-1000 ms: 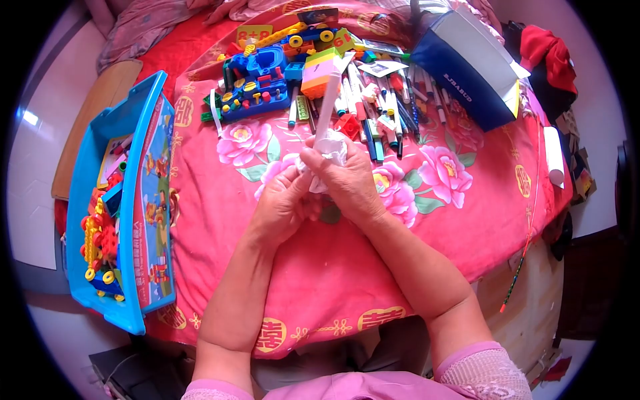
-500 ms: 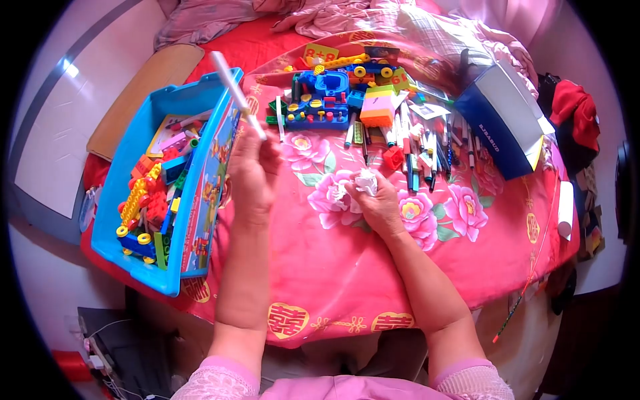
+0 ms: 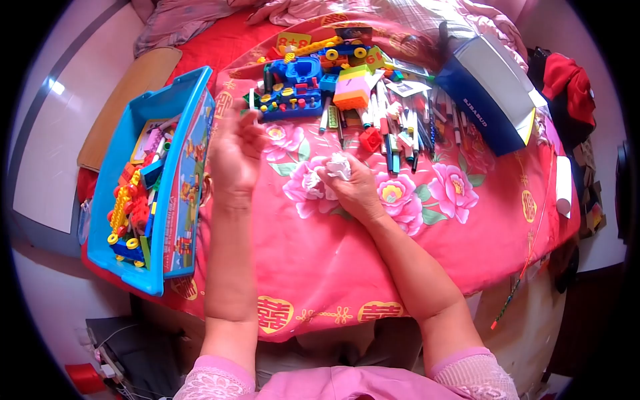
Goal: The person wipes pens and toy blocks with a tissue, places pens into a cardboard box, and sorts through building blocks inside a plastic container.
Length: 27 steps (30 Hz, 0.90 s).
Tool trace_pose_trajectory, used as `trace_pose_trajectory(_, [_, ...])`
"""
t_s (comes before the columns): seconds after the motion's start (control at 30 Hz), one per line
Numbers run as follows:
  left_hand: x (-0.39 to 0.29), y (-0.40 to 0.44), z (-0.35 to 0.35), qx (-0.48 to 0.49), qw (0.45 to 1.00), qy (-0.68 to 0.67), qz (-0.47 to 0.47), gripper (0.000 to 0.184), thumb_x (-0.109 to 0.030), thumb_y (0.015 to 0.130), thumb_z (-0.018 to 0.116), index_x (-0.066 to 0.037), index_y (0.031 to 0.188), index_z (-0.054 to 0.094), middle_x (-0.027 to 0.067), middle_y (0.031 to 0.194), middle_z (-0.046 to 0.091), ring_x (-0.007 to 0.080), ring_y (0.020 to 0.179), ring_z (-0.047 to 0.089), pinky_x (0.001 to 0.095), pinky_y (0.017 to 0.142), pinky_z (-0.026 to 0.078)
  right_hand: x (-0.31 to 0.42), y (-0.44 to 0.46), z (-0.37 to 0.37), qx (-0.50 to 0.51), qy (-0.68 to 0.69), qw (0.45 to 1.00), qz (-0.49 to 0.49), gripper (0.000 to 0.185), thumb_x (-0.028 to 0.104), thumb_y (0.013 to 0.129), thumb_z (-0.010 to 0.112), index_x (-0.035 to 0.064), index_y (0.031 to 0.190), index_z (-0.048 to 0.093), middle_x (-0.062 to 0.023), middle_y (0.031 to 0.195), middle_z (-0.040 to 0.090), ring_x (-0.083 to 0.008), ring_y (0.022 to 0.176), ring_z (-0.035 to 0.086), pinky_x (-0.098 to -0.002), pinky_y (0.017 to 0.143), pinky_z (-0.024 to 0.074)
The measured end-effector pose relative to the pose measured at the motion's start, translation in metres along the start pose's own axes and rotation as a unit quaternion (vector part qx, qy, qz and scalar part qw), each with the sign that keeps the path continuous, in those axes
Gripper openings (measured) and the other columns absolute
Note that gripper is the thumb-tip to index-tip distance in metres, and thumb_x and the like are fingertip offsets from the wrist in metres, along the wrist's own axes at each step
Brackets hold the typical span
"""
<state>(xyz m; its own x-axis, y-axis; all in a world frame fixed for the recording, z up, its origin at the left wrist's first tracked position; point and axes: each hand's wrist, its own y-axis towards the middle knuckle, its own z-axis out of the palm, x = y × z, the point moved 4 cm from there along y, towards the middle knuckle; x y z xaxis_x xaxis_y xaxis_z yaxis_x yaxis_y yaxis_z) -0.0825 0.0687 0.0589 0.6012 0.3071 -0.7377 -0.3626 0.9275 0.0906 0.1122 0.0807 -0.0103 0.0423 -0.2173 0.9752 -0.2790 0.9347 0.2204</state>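
Note:
My left hand (image 3: 236, 150) is raised beside the blue bin's right wall, palm turned up and fingers loosely apart, with nothing visible in it. My right hand (image 3: 357, 190) pinches a crumpled white paper (image 3: 339, 166) above the flowered red cloth (image 3: 313, 260). The blue bin (image 3: 175, 150) holds several toy pieces, among them a yellow toy part (image 3: 123, 207) and a small blue wheeled toy (image 3: 130, 250). Beyond my hands lie a blue toy workbench (image 3: 291, 100), an orange, pink and yellow block (image 3: 352, 90), a red block (image 3: 370, 139) and a heap of markers (image 3: 413, 137).
A dark blue box (image 3: 475, 110) with a white inside lies tilted at the right. Near the right edge are a white roll (image 3: 563, 187) and a thin stick (image 3: 523, 277). Number cards (image 3: 293, 43) lie at the back, and cardboard (image 3: 130, 107) leans behind the bin.
The white pen-like stick that my left hand held is no longer in it, and those fingers have loosened. My right hand still holds the crumpled paper. The whole view has shifted slightly.

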Motion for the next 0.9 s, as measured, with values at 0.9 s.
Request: trace_pose_trajectory(0.9, [0.056,0.007,-0.056,-0.062,0.921,0.385,-0.024,0.015,-0.009,0.086,0.05,-0.002,0.097,0.058,0.0014,0.07,0.058,0.0051,0.054,0.051,0.0166,0.045,0.04,-0.004,0.004,-0.002,-0.019,0.06,0.998,0.022,0.016,0.015,0.077,0.066,0.0031,0.084,0.059,-0.0004,0.074,0.06,-0.0055,0.068,0.054,-0.022,0.058,0.0444])
